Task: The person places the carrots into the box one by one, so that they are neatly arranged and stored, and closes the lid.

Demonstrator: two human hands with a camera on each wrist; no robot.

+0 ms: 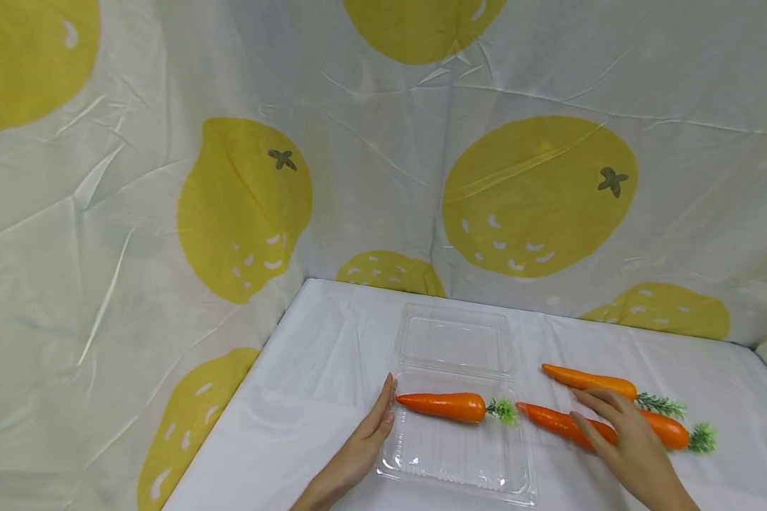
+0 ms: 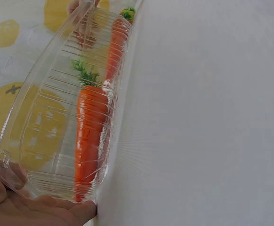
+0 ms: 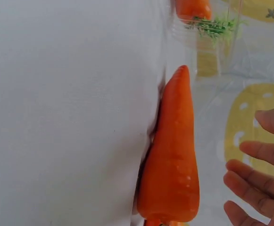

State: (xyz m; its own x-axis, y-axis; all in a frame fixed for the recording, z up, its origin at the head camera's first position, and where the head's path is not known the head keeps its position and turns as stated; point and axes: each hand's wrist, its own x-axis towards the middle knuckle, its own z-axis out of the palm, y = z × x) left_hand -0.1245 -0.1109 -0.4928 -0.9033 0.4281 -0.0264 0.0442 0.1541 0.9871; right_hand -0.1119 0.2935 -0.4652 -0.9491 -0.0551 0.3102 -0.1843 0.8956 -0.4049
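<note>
- The left hand [image 1: 362,446] is lying with its fingers fairly straight, touching the left end of the clear hinged container's base [image 1: 450,454]; it is probably steadying it.
- The right hand [image 1: 633,436] is hovering over the loose carrots, its fingers spread wide and holding nothing in the right wrist view.
- The front loose carrot [image 1: 557,422] is lying beneath that hand, its tip pointing at the container; its thick end is hidden in the head view.
- The rear loose carrot [image 1: 591,380] is lying just beyond, and what seems a third one [image 1: 671,431] is showing past the hand.
- One carrot [image 1: 444,407] is already lying across the base, leafy top to the right.
- The container's lid [image 1: 454,342] is lying folded back on the white-covered surface [image 1: 307,376], before the lemon-print cloth [image 1: 371,184].
- The step in hand appears to be picking up a loose carrot, likely the front one; the next move is calling for the right fingers to close around its body.
</note>
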